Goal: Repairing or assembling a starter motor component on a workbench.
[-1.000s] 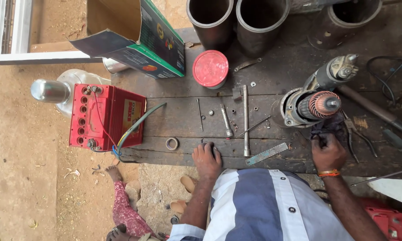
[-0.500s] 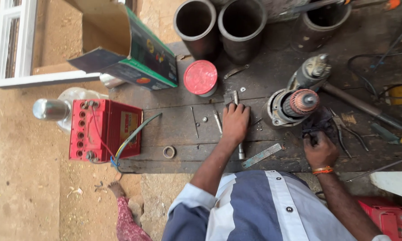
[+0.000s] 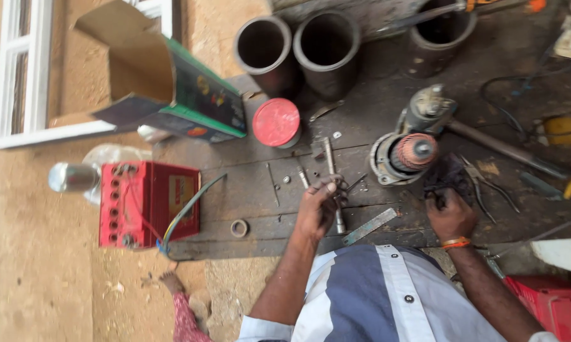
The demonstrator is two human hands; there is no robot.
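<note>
Centre of frame: left hand [image 3: 317, 206] pinches a small metal part [image 3: 337, 184] above the rod [image 3: 333, 183] on the bench [image 3: 247, 190]. Right of centre: right hand [image 3: 450, 215] grips a dark part [image 3: 447, 180] beside the motor [image 3: 406, 155].

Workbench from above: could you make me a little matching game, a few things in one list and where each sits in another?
Things:
1. red battery
2. red round lid
3. motor armature
4. left hand

Places:
A. in front of two dark cylinders
B. on a long metal rod in the middle of the bench
C. at the bench's edge, wires coming off it
D. beside the right hand

Pairs: 1-C, 2-A, 3-D, 4-B
</note>
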